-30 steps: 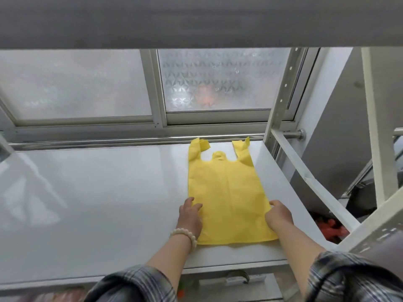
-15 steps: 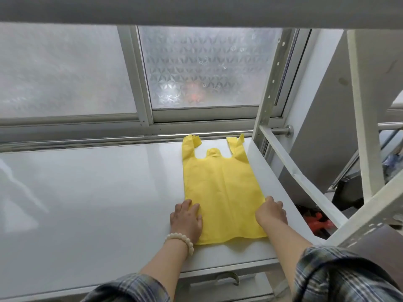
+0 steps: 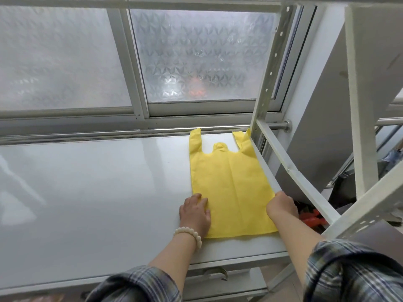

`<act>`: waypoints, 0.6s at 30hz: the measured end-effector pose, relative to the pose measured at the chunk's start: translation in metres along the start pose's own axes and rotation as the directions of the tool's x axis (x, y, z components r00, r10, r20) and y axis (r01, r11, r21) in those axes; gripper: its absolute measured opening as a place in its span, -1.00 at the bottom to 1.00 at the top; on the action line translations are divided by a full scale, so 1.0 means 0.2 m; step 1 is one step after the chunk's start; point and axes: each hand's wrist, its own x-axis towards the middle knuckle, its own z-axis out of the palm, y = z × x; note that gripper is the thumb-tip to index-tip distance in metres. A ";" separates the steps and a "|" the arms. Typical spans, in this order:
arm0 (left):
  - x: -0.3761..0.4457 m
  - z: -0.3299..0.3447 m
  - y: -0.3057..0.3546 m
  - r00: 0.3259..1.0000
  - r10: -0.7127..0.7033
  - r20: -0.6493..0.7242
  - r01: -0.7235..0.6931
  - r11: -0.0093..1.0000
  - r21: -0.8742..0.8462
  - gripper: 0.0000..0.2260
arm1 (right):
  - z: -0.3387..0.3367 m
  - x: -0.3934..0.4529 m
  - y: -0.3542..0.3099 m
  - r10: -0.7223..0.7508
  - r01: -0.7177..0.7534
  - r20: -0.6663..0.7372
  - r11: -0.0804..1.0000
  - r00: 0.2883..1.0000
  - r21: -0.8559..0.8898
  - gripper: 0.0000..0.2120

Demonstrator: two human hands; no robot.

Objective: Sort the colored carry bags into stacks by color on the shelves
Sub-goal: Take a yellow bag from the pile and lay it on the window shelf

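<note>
A yellow carry bag (image 3: 231,188) is lying flat at the right end of the white shelf (image 3: 91,197), its handles pointing toward the back edge and its bottom hem near the front edge. The left hand (image 3: 195,213) is resting with fingers spread flat on the bag's lower left edge. The right hand (image 3: 282,207) is sitting at the bag's lower right edge with fingers curled under; whether it is pinching the fabric cannot be told. A bead bracelet (image 3: 189,234) is circling the left wrist
</note>
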 end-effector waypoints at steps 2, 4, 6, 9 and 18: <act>-0.02 0.02 0.04 1.000 0.015 0.006 -0.015 1.000 0.001 -0.58 | -0.02 0.01 0.02 0.006 -0.007 -0.022 0.999 1.000 -0.045 -0.56; -0.03 0.03 0.06 1.000 0.009 0.014 -0.009 1.000 -0.001 -0.54 | -0.04 0.01 0.03 -0.011 0.008 -0.032 0.997 0.999 -0.077 -0.57; -0.04 0.04 0.08 1.000 0.000 0.030 -0.001 1.000 0.023 -0.51 | -0.04 0.02 0.04 -0.065 0.061 -0.032 0.992 0.997 -0.112 -0.58; -0.04 0.04 0.10 0.992 -0.097 0.076 0.092 0.993 0.069 -0.46 | -0.04 0.02 0.07 -0.203 0.211 0.059 0.956 0.977 -0.203 -0.59; 0.00 0.02 0.09 0.968 -0.208 0.140 0.185 0.969 0.161 -0.29 | -0.01 0.06 0.17 -0.303 0.336 0.149 0.882 0.941 -0.329 -0.43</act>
